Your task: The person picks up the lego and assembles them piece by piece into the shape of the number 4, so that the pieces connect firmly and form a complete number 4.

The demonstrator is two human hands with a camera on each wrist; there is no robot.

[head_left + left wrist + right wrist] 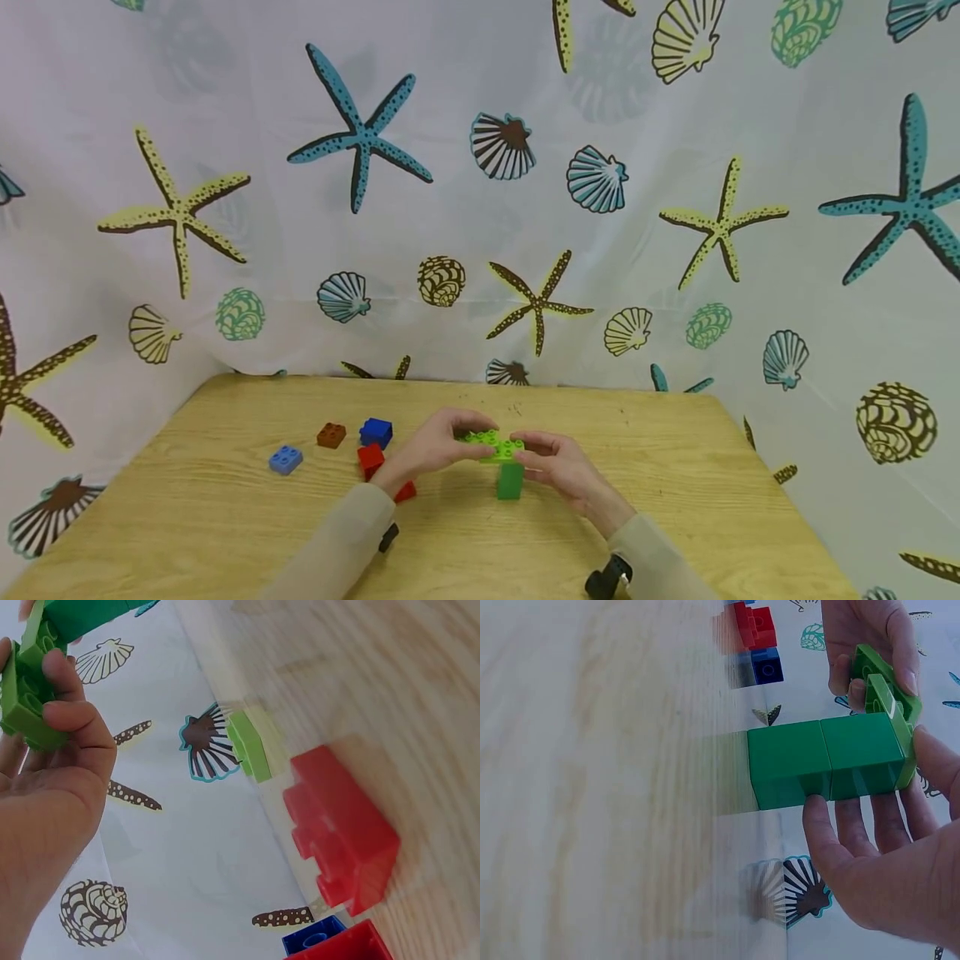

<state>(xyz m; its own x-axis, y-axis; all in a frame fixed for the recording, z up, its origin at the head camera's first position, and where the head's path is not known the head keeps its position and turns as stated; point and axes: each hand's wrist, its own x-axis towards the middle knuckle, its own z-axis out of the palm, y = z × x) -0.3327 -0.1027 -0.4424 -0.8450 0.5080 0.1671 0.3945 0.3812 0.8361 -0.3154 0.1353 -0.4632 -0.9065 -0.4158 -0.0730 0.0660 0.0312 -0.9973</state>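
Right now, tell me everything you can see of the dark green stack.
The dark green stack is two boxy blocks, smooth-sided and plastic-looking, one above the other with a thin seam between. It stands upright on the wooden table. A lime green brick covers its top, so any studs there are hidden. The right hand touches one side with its fingers.

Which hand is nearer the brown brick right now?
Left. The left hand pinches a light green brick to the right of the brown brick; the right hand is farther right, touching the dark green stack.
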